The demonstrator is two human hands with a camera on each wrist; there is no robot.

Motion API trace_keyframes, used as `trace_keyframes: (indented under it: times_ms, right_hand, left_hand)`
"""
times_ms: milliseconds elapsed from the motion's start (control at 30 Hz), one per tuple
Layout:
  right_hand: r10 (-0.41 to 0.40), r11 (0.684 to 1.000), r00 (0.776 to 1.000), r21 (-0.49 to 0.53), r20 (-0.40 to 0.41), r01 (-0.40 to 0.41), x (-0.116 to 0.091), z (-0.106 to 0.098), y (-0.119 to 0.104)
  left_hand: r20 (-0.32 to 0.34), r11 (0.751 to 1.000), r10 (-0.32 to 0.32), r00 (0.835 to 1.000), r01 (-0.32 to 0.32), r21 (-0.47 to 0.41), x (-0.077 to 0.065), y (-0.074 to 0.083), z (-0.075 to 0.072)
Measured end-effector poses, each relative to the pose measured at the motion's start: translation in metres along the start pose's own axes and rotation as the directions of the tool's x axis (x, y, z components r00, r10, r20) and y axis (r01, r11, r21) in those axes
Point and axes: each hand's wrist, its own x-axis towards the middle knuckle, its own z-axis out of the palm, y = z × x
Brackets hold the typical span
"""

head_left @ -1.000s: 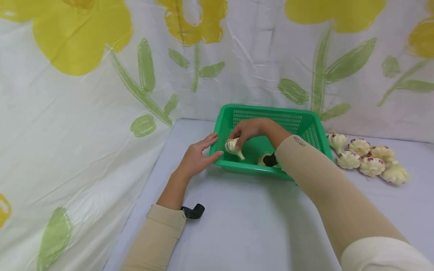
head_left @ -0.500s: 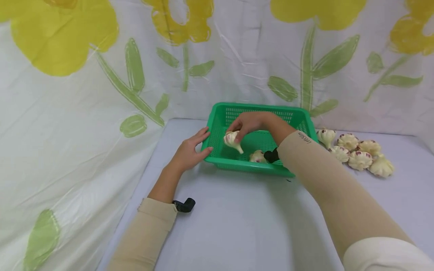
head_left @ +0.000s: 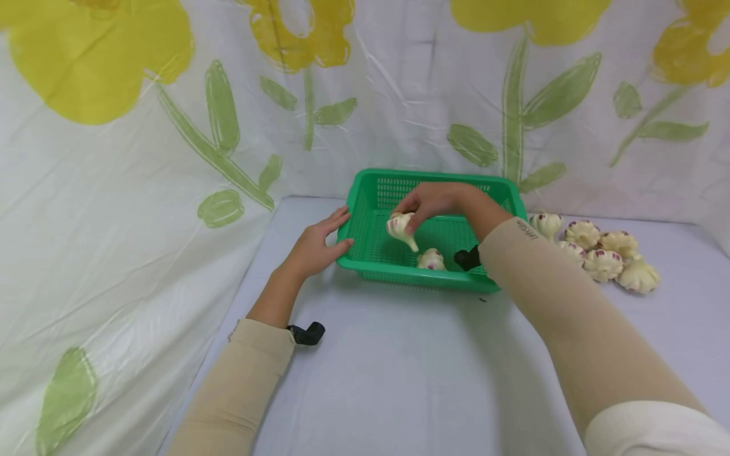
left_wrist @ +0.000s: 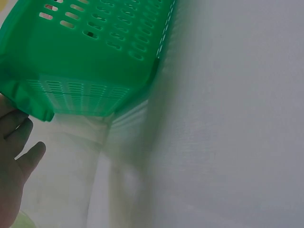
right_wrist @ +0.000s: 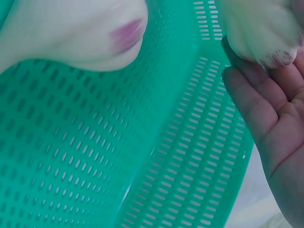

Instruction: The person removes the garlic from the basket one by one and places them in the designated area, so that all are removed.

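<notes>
My right hand point(head_left: 435, 200) pinches a garlic bulb point(head_left: 400, 228) inside the green plastic basket point(head_left: 393, 271). The bulb's stem points down and to the right in the head view. A second garlic bulb point(head_left: 431, 259) lies in the basket by its front wall; the right wrist view shows a near bulb point(right_wrist: 107, 35) large at upper left and the held bulb point(right_wrist: 263, 33) against the curled fingers. At the basket's left end is my left hand point(head_left: 312, 249), its fingers spread and fingertips at the rim. In the left wrist view this hand point(left_wrist: 12, 164) is partly cut off.
Several garlic bulbs point(head_left: 603, 265) with purple marks sit in a cluster right of the basket. Behind the basket hangs a white sheet point(head_left: 399, 126) with painted yellow flowers. A pale cloth covers the table point(head_left: 388, 367).
My right hand has moved the held garlic bulb a little rightward within the basket. The bulb by the front wall shows more. The head view has shifted; my left hand stays at the rim.
</notes>
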Motion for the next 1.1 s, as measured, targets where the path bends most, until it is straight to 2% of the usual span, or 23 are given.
trace_keyframes:
  times_ms: [433,667,900,1100]
  right_hand:
    - [-0.029,0.999,0.996,-0.034,-0.085,0.026,-0.023,-0.012,0.014]
    - [-0.030,0.998,0.991,0.055,-0.130,0.038,-0.038,-0.015,0.019]
    - [-0.041,0.997,0.975,0.055,-0.220,0.054,-0.060,-0.020,0.021]
    - [-0.013,0.997,0.967,0.077,-0.254,0.033,-0.091,-0.030,0.022]
  left_hand:
    - [-0.087,0.997,0.023,0.996,-0.029,-0.069,0.001,0.003,0.005]
    - [-0.099,0.997,0.025,0.995,-0.032,-0.073,0.001,0.001,0.008]
    - [-0.106,0.996,0.016,0.994,-0.024,-0.081,-0.002,0.003,0.008]
    - [-0.118,0.996,0.004,0.993,-0.014,-0.086,-0.004,0.001,0.009]
